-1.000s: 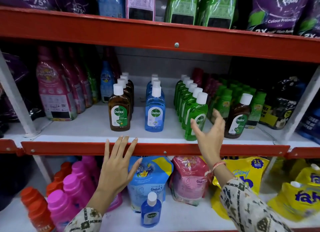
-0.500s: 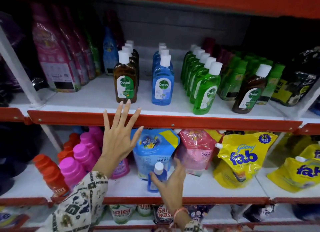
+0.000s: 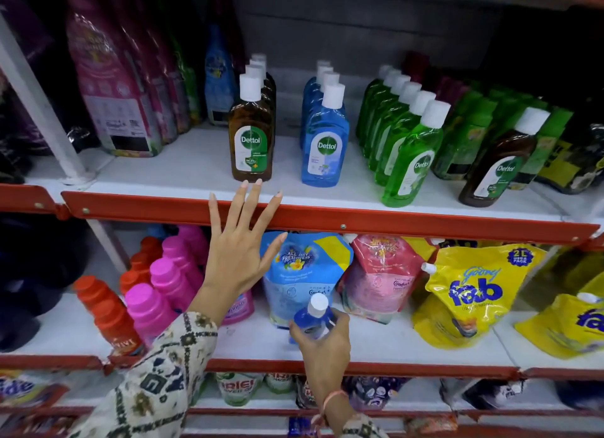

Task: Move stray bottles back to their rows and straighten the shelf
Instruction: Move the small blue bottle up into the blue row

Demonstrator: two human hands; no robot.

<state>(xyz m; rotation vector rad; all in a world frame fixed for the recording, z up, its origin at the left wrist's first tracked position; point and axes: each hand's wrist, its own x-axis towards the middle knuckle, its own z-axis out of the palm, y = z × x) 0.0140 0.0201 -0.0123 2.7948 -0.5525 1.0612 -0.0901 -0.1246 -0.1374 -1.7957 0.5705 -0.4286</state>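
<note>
On the lower shelf my right hand (image 3: 322, 346) is shut on a small blue Dettol bottle (image 3: 313, 316) with a white cap, tilted in front of a blue pouch. My left hand (image 3: 240, 244) is open, fingers spread against the red edge (image 3: 392, 223) of the upper shelf, fingertips just below the brown Dettol row (image 3: 251, 136). On that upper shelf stand the brown row, a blue Dettol row (image 3: 324, 143) and a green Dettol row (image 3: 408, 150). A single brown Dettol bottle (image 3: 500, 163) stands apart to the right of the green row, in front of green packs.
Pink and purple pouches (image 3: 117, 87) fill the upper shelf's left. Orange bottles (image 3: 108, 316) and pink bottles (image 3: 163, 290) stand on the lower shelf's left. A blue pouch (image 3: 304, 267), a pink pouch (image 3: 382, 274) and yellow pouches (image 3: 474, 293) sit at its middle and right.
My right hand dropped from the upper shelf to the lower one and closed on the small blue bottle, tilting it. My view tilted downward. My left hand stayed at the red shelf edge.
</note>
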